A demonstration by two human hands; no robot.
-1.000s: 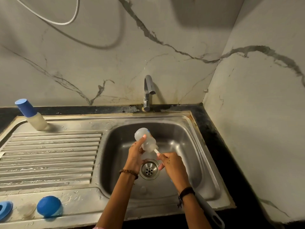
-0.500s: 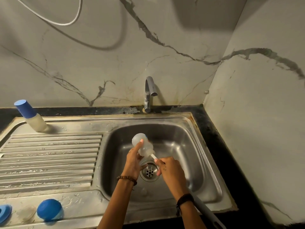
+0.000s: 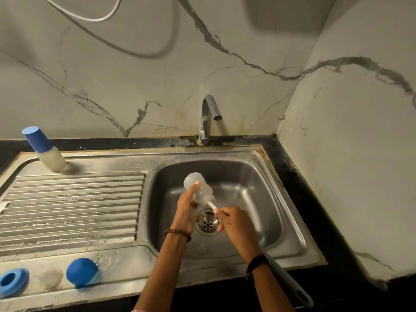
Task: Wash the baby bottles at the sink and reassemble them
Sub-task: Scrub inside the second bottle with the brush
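Observation:
Over the steel sink basin (image 3: 247, 188), my left hand (image 3: 185, 209) grips a clear, capless baby bottle (image 3: 198, 188) tilted with its base up and to the left. My right hand (image 3: 231, 224) grips the handle of a bottle brush (image 3: 211, 204); its white stem runs into the bottle's mouth and its grey handle end (image 3: 290, 284) sticks out past my wrist. A second bottle with a blue cap (image 3: 46, 152) stands at the back left of the drainboard. On the front ledge lie a blue dome cap (image 3: 82, 274), a clear teat (image 3: 50, 278) and a blue screw ring (image 3: 12, 281).
The tap (image 3: 208, 118) stands behind the basin with no water running. The drain (image 3: 207, 224) sits below my hands. A ribbed drainboard (image 3: 72, 208) fills the left side. Marble walls close in behind and on the right, with a black counter edge (image 3: 315, 210).
Both hands have stayed over the drain; the bottle and brush have shifted only slightly, and the brush stem remains inside the bottle.

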